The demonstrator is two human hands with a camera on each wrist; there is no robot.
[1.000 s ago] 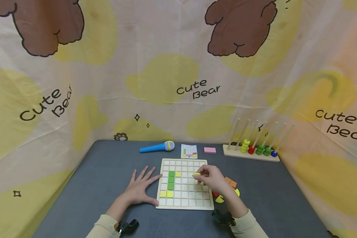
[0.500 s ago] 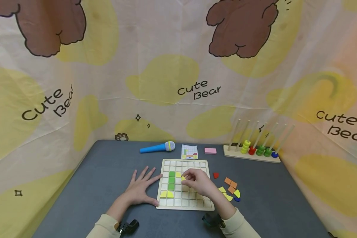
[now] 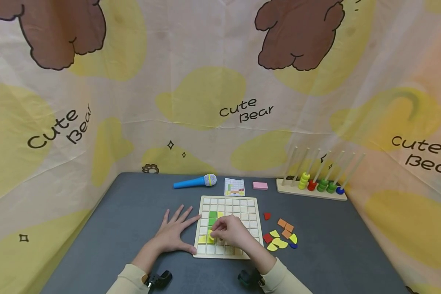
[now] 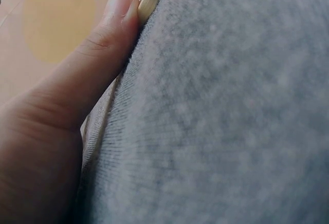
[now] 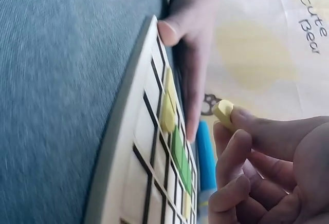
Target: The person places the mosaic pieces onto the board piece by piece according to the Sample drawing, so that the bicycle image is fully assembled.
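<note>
Okay, left of centre in the head view: left hand (image 3: pixel 176 233) rests by the grid board (image 3: pixel 242 204), fingers straight and spread, index fingertip and thumb tip touching its left edge; this grip holds nothing. Next, lower left of the board: two yellow tiles (image 3: pixel 202 239) side by side, green column (image 3: pixel 212 214) just above them in the frame. Held yellow piece (image 5: pixel 224 112) overlaps both in the head view, just left of the right hand (image 3: pixel 232 231); right wrist view has it in the air, apart from the board. Right hand is nearer, piece at its fingertips. Long axis: can't tell, partly covered. Right grip is nearly closed, thumb and fingertips pinching the piece, one end poking out. Far right: loose coloured pieces (image 3: pixel 286 234) on the worktop (image 3: pixel 143 212).
</note>
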